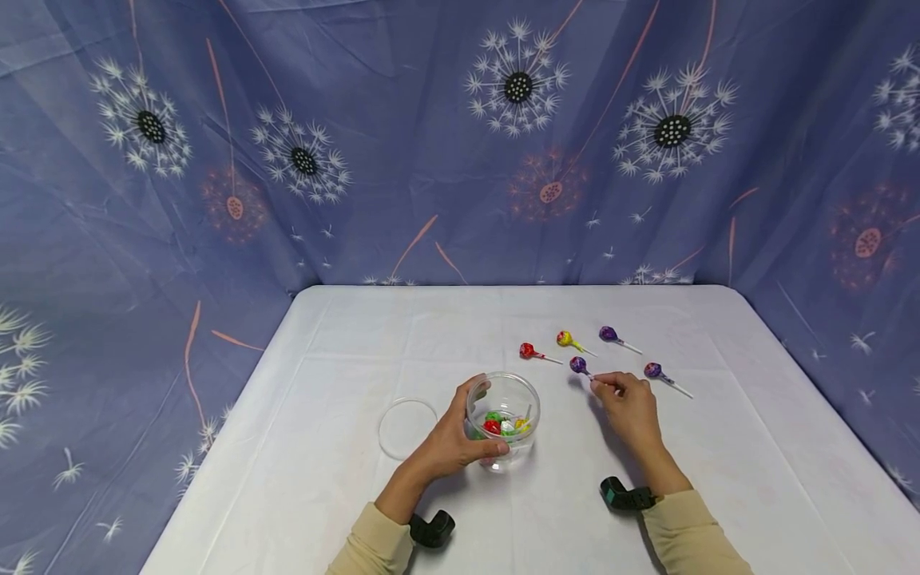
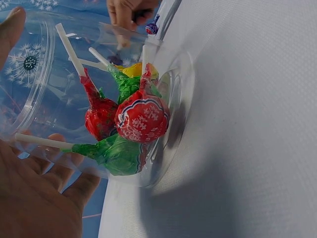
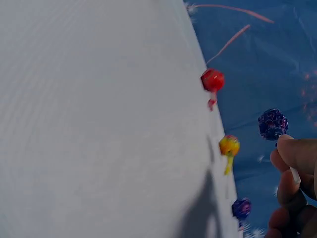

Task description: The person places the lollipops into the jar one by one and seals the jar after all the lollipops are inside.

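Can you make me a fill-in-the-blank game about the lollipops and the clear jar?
1. The left hand holds the jar, and the right hand pinches a ____ lollipop.
2. Besides the pinched one, ____ lollipops lie outside the jar.
3. Outside the jar, the yellow lollipop lies between a purple one and a ____ one.
4. Inside the jar are yellow, red and ____ wrappers.

Missing words: purple; four; red; green.

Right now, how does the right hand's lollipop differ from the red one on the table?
The held lollipop is purple, the other lollipop red. The right hand pinches the held lollipop; the other lollipop lies on the table. Both look round-headed and wrapped.
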Action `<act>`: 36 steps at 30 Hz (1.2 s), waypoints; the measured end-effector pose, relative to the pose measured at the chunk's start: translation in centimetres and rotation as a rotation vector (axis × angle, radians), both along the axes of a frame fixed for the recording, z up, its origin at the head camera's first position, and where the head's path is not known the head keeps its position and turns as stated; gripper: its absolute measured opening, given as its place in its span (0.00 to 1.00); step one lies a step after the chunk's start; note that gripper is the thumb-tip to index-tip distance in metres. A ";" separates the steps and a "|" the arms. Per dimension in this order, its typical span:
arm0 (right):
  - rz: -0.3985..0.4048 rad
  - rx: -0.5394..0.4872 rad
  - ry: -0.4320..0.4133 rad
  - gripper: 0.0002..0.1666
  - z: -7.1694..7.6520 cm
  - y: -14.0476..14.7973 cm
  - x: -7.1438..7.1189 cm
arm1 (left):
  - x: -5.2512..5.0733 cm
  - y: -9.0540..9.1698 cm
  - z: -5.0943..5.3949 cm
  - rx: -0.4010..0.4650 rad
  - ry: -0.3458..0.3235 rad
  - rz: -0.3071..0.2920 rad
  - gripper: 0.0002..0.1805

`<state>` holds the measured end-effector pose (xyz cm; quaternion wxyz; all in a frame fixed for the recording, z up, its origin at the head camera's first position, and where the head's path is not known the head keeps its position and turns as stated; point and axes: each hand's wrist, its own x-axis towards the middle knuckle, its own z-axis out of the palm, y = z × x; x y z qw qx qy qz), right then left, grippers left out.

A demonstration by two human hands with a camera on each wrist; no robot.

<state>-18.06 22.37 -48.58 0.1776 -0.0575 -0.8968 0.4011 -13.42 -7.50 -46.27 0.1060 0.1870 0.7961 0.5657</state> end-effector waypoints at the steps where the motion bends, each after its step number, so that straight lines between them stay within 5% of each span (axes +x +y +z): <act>1: 0.005 0.001 0.013 0.08 0.2 -0.1 0.1 | 0.0 0.0 0.0 0.002 -0.001 0.000 0.54; 19: 0.099 -0.069 0.215 0.04 5.5 -2.7 1.5 | 0.0 0.0 0.2 -0.008 -0.001 0.005 0.54; 36: 0.211 -0.162 0.226 0.03 8.2 -5.1 3.0 | 0.1 0.0 0.2 -0.002 -0.008 0.004 0.55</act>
